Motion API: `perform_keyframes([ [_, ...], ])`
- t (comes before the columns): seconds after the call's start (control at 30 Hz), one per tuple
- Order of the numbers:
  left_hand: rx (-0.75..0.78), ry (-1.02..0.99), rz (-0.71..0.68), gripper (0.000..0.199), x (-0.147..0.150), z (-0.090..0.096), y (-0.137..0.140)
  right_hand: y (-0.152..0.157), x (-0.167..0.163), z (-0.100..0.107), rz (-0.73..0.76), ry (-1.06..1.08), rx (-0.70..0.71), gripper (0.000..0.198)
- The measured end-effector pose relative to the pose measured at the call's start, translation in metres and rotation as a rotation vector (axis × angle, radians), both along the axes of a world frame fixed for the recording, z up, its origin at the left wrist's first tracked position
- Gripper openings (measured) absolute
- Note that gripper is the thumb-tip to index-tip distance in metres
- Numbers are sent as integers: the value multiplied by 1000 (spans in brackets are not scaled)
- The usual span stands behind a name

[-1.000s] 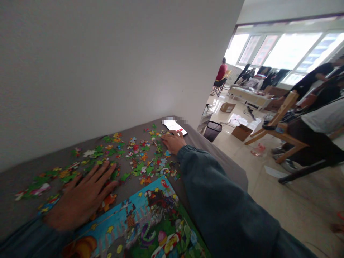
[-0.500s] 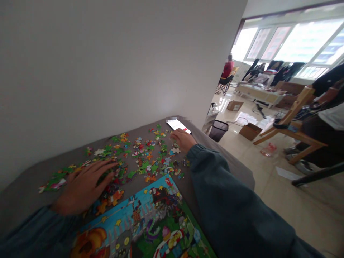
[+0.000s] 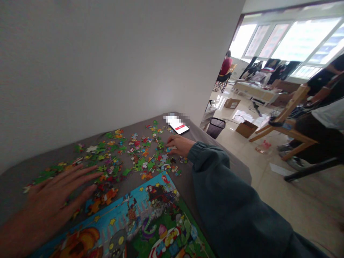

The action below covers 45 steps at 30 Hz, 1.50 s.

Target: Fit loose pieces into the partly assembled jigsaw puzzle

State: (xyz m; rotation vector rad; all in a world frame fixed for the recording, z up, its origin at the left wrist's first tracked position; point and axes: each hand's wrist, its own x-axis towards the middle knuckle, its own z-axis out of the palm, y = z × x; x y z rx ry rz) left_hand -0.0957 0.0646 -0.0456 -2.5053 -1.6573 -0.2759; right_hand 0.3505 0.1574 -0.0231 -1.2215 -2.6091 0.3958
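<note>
Jigsaw puzzle pieces (image 3: 139, 164) in many colours lie scattered over a grey cloth-covered table. My left hand (image 3: 57, 195) is spread open, palm down, over the pieces on the left and partly hides them. At the right side of the spread, my right hand (image 3: 179, 144) has its fingers bent and drawn together at a puzzle piece (image 3: 168, 149), most of which the fingers hide. In front lies a picture board (image 3: 158, 218) with cartoon zombies, a pumpkin and plants on a blue and green ground. My left forearm covers its lower left part.
A lit phone (image 3: 179, 126) lies at the table's far right corner, beside the wall (image 3: 120, 64). Beyond the table are a waste bin (image 3: 215, 127), a cardboard box (image 3: 246, 128) and a wooden chair (image 3: 287, 118). People sit farther off.
My left hand has moved left and nearer, with its fingers spreading. My right hand has drawn back from the phone towards the pieces, so more of the phone shows. The view has shifted slightly.
</note>
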Motion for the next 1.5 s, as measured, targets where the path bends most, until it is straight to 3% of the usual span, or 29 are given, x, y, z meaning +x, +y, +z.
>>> perform_keyframes([
  [0.23,-22,-12,-98,58,26,16,-10,-6,-4,-2,-43,-39,22,28],
  [0.5,-47,-63,-88,72,39,23,-14,-13,2,4,-20,-58,2,20],
  [0.7,-148,-83,-133,53,58,20,-22,-19,-6,8,-20,-5,57,18],
  [0.93,-112,-114,-195,41,111,7,-16,-25,-27,14,-48,144,186,17],
  [1.1,-93,-103,-255,34,135,5,-6,-41,-40,24,81,255,156,23],
  [1.37,-123,-185,-262,33,137,1,-2,-64,-57,29,234,285,153,24],
  [1.5,-150,-272,-202,45,116,19,-5,-72,-65,28,258,321,144,25],
])
